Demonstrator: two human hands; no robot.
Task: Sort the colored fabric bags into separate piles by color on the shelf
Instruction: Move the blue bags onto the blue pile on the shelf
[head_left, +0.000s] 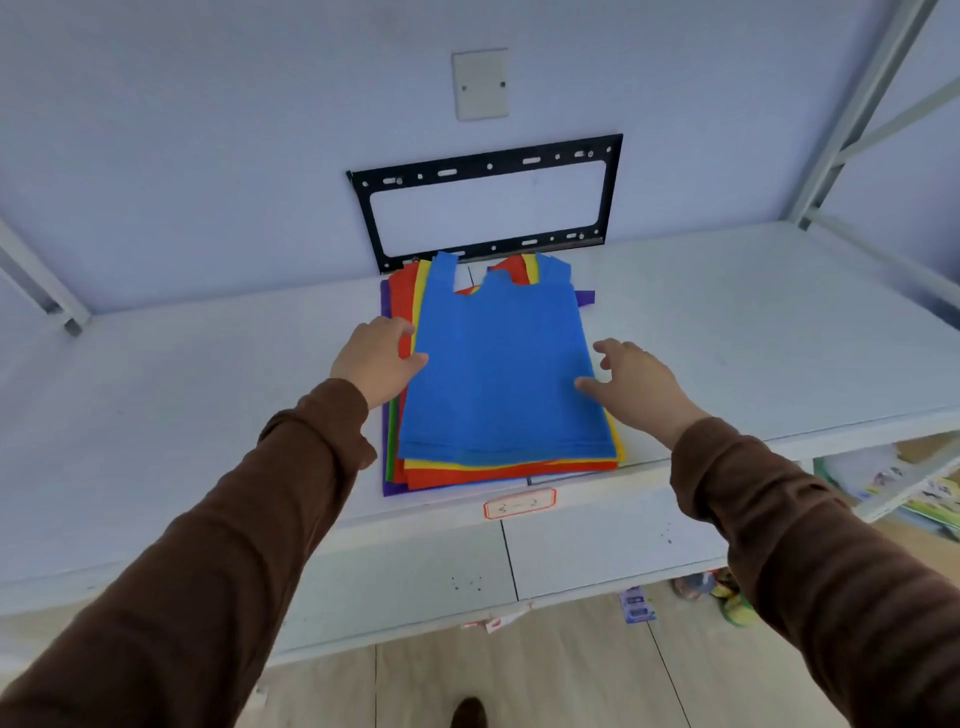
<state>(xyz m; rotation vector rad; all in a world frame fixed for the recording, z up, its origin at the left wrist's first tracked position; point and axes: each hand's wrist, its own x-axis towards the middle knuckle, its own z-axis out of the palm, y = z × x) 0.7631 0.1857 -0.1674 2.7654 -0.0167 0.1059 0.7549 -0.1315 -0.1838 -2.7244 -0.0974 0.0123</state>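
Observation:
One stack of fabric bags lies in the middle of the white shelf (753, 322). A blue bag (498, 374) is on top. Under it peek edges of yellow (467, 464), red (467, 477), green (392, 426) and purple (387, 486) bags. My left hand (376, 358) rests at the stack's left edge, thumb on the blue bag and fingers reaching onto the red edge. My right hand (634, 382) hovers at the stack's right edge with fingers spread, its thumb on or just above the blue bag. Neither hand grips anything.
A black metal bracket (485, 169) is fixed on the wall behind the stack. A red-bordered label (519, 503) is stuck on the shelf's front edge. Shelf posts (857, 114) stand at the right and left. Lower shelves hold coloured items (930, 493).

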